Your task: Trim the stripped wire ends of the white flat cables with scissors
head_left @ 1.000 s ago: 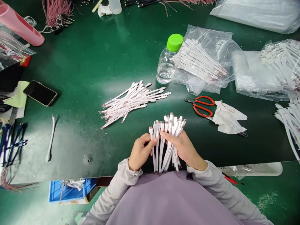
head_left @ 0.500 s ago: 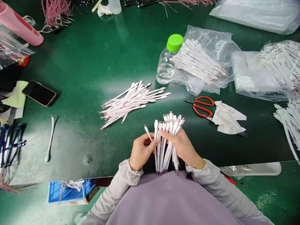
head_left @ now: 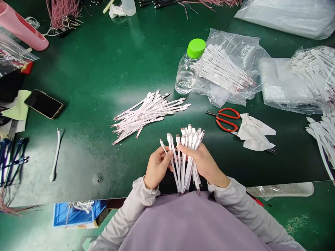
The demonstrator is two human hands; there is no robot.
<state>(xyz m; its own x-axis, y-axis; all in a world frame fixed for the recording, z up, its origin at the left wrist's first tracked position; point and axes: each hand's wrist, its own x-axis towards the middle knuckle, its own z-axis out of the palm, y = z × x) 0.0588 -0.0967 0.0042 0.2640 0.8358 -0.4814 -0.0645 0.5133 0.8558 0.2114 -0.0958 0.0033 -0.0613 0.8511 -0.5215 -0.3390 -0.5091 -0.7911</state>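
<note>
At the table's front edge, my right hand [head_left: 206,162] is wrapped round a fanned bundle of short white USB cables [head_left: 192,139], connectors up and bare wire ends down. My left hand [head_left: 158,167] is closed at the bundle's left side, its thumb and fingers pinching a few white cables [head_left: 169,139] that lean apart from the rest. One of these tilts farthest left. The cables' middles are partly hidden by my fingers. Beyond my hands lies a loose pile of similar white cables [head_left: 149,115].
Right of the pile stand a green-capped bottle [head_left: 185,80] and plastic bags of cables [head_left: 225,69]. Orange-handled scissors [head_left: 226,120] lie by a white cloth [head_left: 256,134]. On the left are a phone [head_left: 44,104] and a single cable [head_left: 55,155]. A blue bin [head_left: 70,214] sits below the table edge.
My left thumb and fingers have drawn a couple more cables leftward, away from the bundle, opening a gap in the fan. My right hand stays round the rest.
</note>
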